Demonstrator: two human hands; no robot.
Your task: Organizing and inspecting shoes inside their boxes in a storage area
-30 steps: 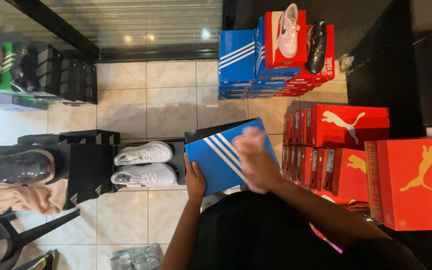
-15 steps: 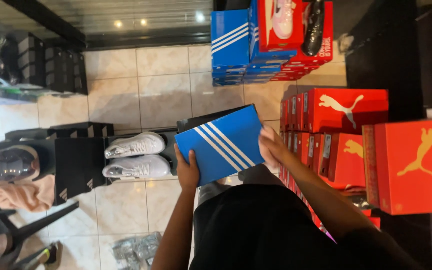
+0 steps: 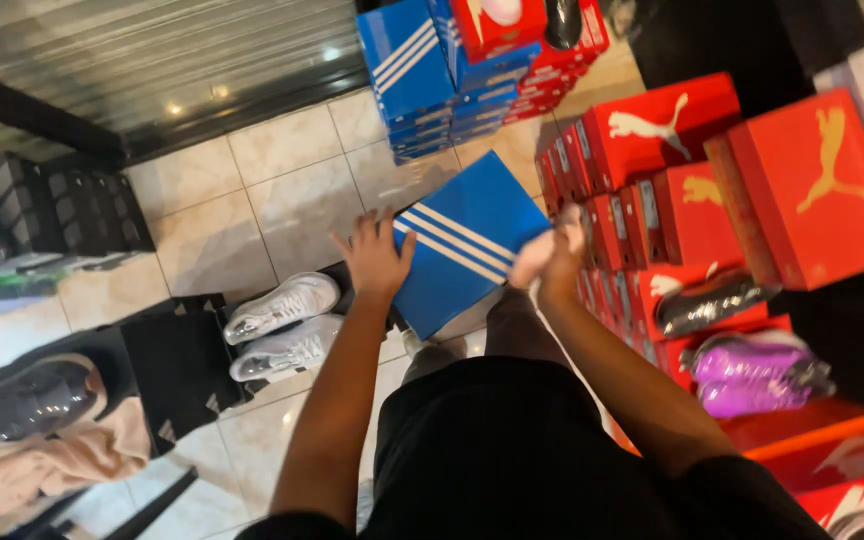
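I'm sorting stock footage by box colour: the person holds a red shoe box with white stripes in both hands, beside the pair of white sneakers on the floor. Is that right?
Not quite: the colour is wrong. The head view shows the shoe box with white stripes is blue, not red; the red boxes are stacked to the right. The left hand and right hand do both hold it, beside the white sneakers.

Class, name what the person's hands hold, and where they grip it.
A blue shoebox lid: left hand on its left edge, right hand at its right edge.

White sneakers [image 3: 282, 325] on black boxes [image 3: 177, 365]; red boxes [image 3: 742, 180] stacked right, purple shoes [image 3: 757, 375].
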